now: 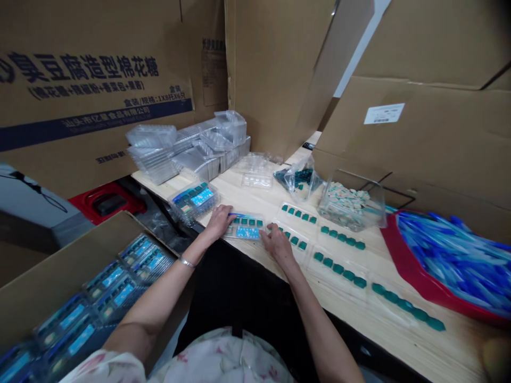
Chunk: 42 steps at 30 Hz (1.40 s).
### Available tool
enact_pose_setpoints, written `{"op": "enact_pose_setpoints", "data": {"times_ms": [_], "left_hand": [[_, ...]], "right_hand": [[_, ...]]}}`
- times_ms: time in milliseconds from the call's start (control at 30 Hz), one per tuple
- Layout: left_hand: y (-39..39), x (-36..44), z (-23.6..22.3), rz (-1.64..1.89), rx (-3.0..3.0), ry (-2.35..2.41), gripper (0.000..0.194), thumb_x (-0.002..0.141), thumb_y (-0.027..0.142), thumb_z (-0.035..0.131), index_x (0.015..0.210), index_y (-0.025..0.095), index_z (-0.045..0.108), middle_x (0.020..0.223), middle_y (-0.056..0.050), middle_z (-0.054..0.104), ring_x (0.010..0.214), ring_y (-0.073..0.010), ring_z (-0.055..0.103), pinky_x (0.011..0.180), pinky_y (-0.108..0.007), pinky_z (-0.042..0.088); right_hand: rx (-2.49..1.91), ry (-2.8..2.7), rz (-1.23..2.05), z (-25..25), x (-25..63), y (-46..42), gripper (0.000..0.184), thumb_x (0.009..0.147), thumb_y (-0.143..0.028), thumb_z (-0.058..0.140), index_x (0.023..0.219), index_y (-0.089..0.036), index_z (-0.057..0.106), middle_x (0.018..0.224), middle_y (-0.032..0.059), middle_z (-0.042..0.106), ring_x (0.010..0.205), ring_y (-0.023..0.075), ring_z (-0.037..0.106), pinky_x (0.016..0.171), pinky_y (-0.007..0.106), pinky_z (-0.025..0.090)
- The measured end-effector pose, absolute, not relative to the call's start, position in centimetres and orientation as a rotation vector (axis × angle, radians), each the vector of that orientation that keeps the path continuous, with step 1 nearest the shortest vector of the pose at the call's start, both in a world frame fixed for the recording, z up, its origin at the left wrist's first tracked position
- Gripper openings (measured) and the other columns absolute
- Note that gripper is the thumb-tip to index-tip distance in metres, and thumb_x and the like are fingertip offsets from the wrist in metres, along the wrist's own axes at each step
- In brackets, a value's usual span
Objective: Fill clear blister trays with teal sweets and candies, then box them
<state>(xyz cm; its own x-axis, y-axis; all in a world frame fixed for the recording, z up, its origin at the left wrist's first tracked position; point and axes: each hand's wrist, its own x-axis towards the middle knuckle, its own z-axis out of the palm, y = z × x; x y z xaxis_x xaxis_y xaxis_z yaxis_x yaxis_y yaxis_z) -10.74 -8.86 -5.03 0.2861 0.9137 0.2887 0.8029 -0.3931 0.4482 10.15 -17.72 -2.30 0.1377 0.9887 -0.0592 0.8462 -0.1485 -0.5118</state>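
A wooden tabletop [403, 335] sits among big cardboard boxes [263, 69]. The left hand [219, 222] and right hand [277, 243] are apart, holding both ends of a clear plastic tray [244, 227].

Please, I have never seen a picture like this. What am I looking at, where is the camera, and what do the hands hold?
No machine here: these are a person's own bare hands, seen from one camera worn on their head and looking down. The left hand and the right hand both touch a clear plastic tray with green pieces and a blue label; I cannot tell if they grip it. On the wooden table lie more trays with green pieces and a stack of empty trays. The cardboard box at left holds filled trays.
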Motion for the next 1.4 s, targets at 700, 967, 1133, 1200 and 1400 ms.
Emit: {"op": "enact_pose_setpoints", "data": {"times_ms": [700, 967, 1133, 1200, 1400], "left_hand": [[-19.3, -10.5, -5.1, 1.215, 0.906, 1.489, 0.066, 0.065, 0.047, 0.070, 0.118, 0.020, 0.042, 0.094, -0.002, 0.049, 0.069, -0.0114, 0.056, 0.061, -0.028, 0.050], [-20.1, -10.9, -4.3, 1.136, 0.723, 1.276, 0.072, 0.066, 0.038, 0.074, 0.125, 0.025, 0.035, 0.100, -0.005, 0.055, 0.076, -0.0161, 0.064, 0.061, -0.033, 0.056], [-21.3, -11.2, -3.4, 1.261, 0.712, 1.164, 0.066, 0.070, 0.039, 0.070, 0.125, 0.024, 0.036, 0.113, -0.009, 0.053, 0.079, -0.0188, 0.065, 0.064, -0.039, 0.058], [-21.2, -11.4, -2.4, 1.340, 0.760, 1.148, 0.066, 0.072, 0.040, 0.068, 0.127, 0.025, 0.034, 0.116, -0.010, 0.051, 0.082, -0.0195, 0.065, 0.064, -0.038, 0.058], [-17.5, -14.8, 1.5, 1.520, 1.138, 1.344, 0.061, 0.077, 0.042, 0.060, 0.129, 0.021, 0.035, 0.114, -0.009, 0.051, 0.091, -0.0182, 0.060, 0.073, -0.034, 0.056]], "right_hand": [[-2.043, -2.186, 0.248, 0.2, 8.2, -18.4, 0.032, 0.096, -0.031, 0.030, 0.117, -0.024, 0.052, 0.105, 0.0061, 0.056, 0.087, 0.0152, 0.061, 0.068, 0.024, 0.042], [-1.996, -2.107, 0.359, -0.5, 8.2, -17.6, 0.028, 0.093, -0.027, 0.037, 0.111, -0.017, 0.055, 0.106, 0.0116, 0.059, 0.096, 0.0203, 0.058, 0.080, 0.029, 0.043], [-1.726, -1.973, 0.557, -1.1, 9.0, -17.1, 0.038, 0.087, -0.035, 0.045, 0.118, -0.015, 0.055, 0.095, 0.0083, 0.066, 0.091, 0.0202, 0.061, 0.082, 0.031, 0.046], [-1.651, -1.922, 0.651, -0.5, 8.9, -16.4, 0.041, 0.087, -0.037, 0.044, 0.121, -0.015, 0.054, 0.095, 0.0080, 0.067, 0.086, 0.0196, 0.063, 0.079, 0.031, 0.047], [-1.402, -1.892, 0.720, 3.1, 5.6, -11.4, 0.047, 0.088, -0.040, 0.041, 0.126, -0.014, 0.050, 0.096, 0.0080, 0.068, 0.083, 0.0176, 0.064, 0.077, 0.028, 0.048]]}}
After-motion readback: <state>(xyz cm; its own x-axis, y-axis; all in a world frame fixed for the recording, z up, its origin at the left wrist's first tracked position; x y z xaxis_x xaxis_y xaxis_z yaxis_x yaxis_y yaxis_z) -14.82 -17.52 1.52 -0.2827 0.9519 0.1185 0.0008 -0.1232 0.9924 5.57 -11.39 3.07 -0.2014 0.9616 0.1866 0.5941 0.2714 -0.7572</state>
